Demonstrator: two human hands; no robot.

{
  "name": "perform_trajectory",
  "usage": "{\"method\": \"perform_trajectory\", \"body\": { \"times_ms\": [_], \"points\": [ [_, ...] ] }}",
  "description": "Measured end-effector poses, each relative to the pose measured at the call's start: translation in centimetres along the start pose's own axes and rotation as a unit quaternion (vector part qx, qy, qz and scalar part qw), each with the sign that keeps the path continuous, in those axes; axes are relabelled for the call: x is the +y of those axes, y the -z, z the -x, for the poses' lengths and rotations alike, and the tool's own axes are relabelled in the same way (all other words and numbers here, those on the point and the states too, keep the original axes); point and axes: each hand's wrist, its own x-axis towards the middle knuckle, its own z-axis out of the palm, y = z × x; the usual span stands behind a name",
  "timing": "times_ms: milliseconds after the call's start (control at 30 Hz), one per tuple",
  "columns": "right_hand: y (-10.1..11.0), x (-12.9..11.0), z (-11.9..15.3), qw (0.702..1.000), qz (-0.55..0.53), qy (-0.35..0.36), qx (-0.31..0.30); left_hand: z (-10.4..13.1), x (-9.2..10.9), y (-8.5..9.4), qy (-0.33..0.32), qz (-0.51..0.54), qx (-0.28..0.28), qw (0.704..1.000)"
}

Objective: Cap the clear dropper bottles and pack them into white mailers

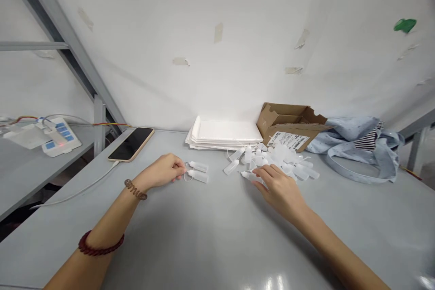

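Observation:
Two small translucent tubes with thin loops lie side by side on the grey table, left of centre. The closed fingertips of my left hand pinch the loops at their left ends. To the right, my right hand has its thumb and fingers closed on another translucent tube, whose pointed end sticks out to the left. Just behind that hand is a loose pile of similar tubes, partly hidden by the fingers.
Behind the pile stand a stack of white sheets or envelopes and an open cardboard box. Light blue cloth lies at the right. A phone with a white cable and a power strip are at the left.

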Motion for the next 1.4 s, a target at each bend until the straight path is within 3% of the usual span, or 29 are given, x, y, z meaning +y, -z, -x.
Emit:
{"method": "perform_trajectory", "body": {
  "times_ms": [100, 200, 333, 500, 567, 667, 767, 867, 967, 1067, 1167, 1400],
  "points": [
    [0.1, -0.2, 0.0, 0.999, 0.015, -0.014, -0.035, -0.1, 0.0, -0.1, 0.018, -0.040, 0.039, 0.998],
    [0.2, -0.6, 0.0, 0.997, 0.016, -0.020, -0.072, 0.0, 0.5, -0.6, 0.040, -0.100, 0.116, 0.987],
    [0.5, -1.7, 0.0, 0.993, -0.002, -0.010, -0.114, 0.6, 2.1, -2.5, 0.045, -0.157, 0.206, 0.965],
    [0.5, -2.4, 0.2, 0.991, -0.051, -0.021, -0.121, 1.4, 3.6, -5.5, -0.119, -0.121, 0.207, 0.963],
    [0.6, -2.3, 0.4, 0.992, -0.083, -0.020, -0.091, 1.5, 3.9, -6.3, -0.165, -0.081, 0.184, 0.966],
    [1.1, -2.4, 0.5, 0.983, -0.179, -0.033, -0.014, 1.7, 4.2, -7.1, -0.173, 0.007, 0.135, 0.976],
    [2.4, -2.8, 0.4, 0.935, -0.339, -0.107, 0.003, 1.8, 4.5, -7.4, -0.141, 0.129, 0.084, 0.978],
    [3.8, -3.0, 0.1, 0.842, -0.504, -0.185, -0.047, 2.0, 4.9, -7.5, -0.120, 0.235, 0.028, 0.964],
    [4.3, -3.0, -0.1, 0.751, -0.625, -0.200, -0.073, 2.1, 5.1, -7.5, -0.117, 0.295, -0.017, 0.948],
    [3.9, -3.0, -0.1, 0.692, -0.690, -0.199, -0.074, 2.0, 5.0, -7.5, -0.134, 0.340, -0.054, 0.929],
    [3.4, -3.0, 0.0, 0.664, -0.715, -0.204, -0.077, 2.0, 4.9, -7.6, -0.158, 0.374, -0.068, 0.911],
    [2.9, -2.9, 0.0, 0.661, -0.715, -0.215, -0.081, 2.4, 5.1, -7.3, -0.140, 0.395, -0.019, 0.908]
  ]
}}
